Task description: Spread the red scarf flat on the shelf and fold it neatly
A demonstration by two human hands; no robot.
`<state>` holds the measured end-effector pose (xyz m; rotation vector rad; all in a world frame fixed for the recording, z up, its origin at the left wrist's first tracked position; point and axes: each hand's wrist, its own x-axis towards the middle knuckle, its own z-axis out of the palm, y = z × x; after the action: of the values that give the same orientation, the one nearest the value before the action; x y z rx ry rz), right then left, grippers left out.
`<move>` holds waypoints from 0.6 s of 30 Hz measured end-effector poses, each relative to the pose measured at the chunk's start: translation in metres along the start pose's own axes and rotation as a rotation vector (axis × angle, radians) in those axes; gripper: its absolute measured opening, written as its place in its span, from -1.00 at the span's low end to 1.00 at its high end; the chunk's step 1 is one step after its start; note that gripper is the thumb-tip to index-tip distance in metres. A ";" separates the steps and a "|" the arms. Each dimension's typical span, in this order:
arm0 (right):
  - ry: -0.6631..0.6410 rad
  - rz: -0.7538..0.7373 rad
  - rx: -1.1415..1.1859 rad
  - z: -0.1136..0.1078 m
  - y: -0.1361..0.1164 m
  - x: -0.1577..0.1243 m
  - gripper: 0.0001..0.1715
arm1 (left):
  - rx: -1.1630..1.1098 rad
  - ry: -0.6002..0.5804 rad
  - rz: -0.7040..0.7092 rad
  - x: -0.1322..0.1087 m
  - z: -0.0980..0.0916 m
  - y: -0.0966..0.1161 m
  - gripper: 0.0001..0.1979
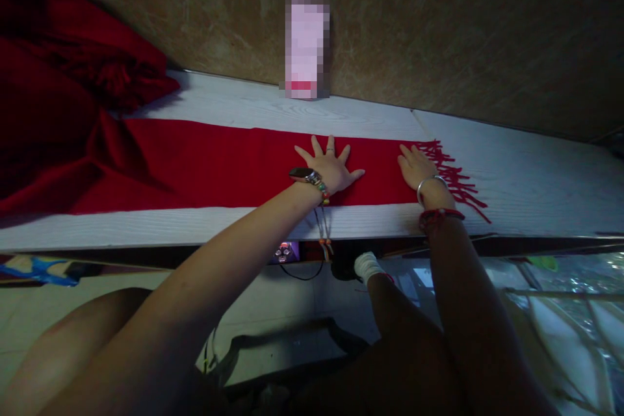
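A long red scarf [219, 166] lies stretched along the white wood-grain table, its right part flat and its left part bunched into a heap. My left hand [329, 166] presses palm down on the middle of the flat stretch, fingers spread; a watch and beads circle its wrist. Near the right end, my right hand [416, 168] rests on the cloth just beside the fringe [458, 179], its fingers extended. A silver bangle and red cords are on that wrist. Loose fringe strands fan out over the table to the right of it.
The white table [536, 169] runs along a brown marbled wall [439, 32]. A pixelated pink oblong thing [305, 45] stands against the wall. Below the table's front edge are a small purple box [285, 252], a dark cable and a blue item [41, 270] at left.
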<state>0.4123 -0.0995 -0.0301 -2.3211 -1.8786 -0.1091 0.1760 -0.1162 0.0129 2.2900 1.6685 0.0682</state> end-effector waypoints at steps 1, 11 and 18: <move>0.011 -0.007 0.007 0.001 0.001 0.000 -0.36 | 0.007 0.003 0.013 0.000 0.000 -0.004 -0.24; 0.049 -0.056 0.024 -0.019 -0.011 -0.006 -0.44 | 0.030 0.029 0.050 -0.003 -0.003 -0.015 -0.21; -0.076 -0.249 0.054 -0.031 -0.053 -0.015 -0.43 | 0.037 0.012 0.043 -0.003 -0.004 -0.014 -0.21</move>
<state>0.3589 -0.1084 0.0020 -2.0757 -2.1717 0.0020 0.1609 -0.1143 0.0129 2.3577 1.6390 0.0607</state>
